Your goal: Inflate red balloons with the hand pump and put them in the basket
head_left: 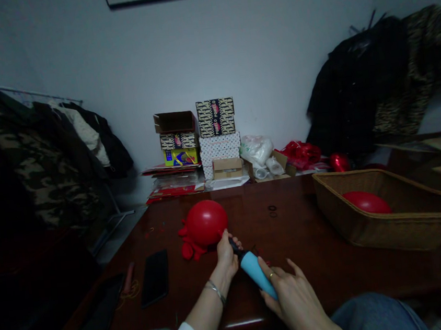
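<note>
- So the red balloon (207, 222) is blown up round, sitting over the counter (313, 265) a bit left of the middle, its neck end towards the person.
- Left hand (227, 253) has its fingers closed at the balloon's neck, right by the black tip of a blue pump (258, 275). Can't really tell how far the neck goes over the tip.
- Right hand (294, 291) is wrapped loosely round the pump's blue body, thumb on one side, index finger on the other, remaining fingers partly spread.
- Just left of the balloon there's a clump of small red rounded pieces (188, 250), partly hidden behind it.
- Two dark rings (272, 211) lie flat on the counter, off to the right of the balloon.
- Over on the left: a black phone (154, 278), a brownish stick (129, 278) near some thin yellowish loops (132, 291), and a bigger dark slab (98, 314).
- On the right, a wicker basket (389, 231) with another red balloon inside (367, 202).
- Past the far edge: stacked boxes (216, 118), a clear plastic bag (257, 150) and shiny red stuff (301, 154).
</note>
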The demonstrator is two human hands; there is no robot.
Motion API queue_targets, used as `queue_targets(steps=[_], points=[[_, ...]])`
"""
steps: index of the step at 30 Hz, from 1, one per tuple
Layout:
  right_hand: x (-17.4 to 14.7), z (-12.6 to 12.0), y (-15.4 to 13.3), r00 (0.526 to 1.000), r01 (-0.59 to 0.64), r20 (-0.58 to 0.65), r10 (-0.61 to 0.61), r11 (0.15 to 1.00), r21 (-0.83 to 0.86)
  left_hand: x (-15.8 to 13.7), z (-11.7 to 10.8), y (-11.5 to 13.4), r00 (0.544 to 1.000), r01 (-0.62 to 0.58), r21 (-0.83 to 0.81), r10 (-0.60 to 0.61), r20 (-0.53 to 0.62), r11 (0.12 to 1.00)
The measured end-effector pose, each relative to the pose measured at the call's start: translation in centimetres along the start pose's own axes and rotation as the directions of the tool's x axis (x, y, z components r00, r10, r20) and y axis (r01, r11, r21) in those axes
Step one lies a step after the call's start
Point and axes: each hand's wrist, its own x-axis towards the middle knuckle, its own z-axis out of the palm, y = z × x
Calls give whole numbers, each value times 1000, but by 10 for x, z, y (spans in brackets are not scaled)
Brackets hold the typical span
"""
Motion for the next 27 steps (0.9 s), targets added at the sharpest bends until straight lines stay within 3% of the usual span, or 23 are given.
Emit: queue_targets(steps=[9,19,27], points=[[-2,14,-5,993,44,-105,-45,999,-11,6,-3,9,999,-38,20,38,8,999],[-41,32,37,941,227,-244,-236,972,-65,25,-15,32,997,-72,-37,73,7,997],[-50,40,39,912,219,-330,-245,969,-113,23,-16,38,997,-67,-56,69,32,996]])
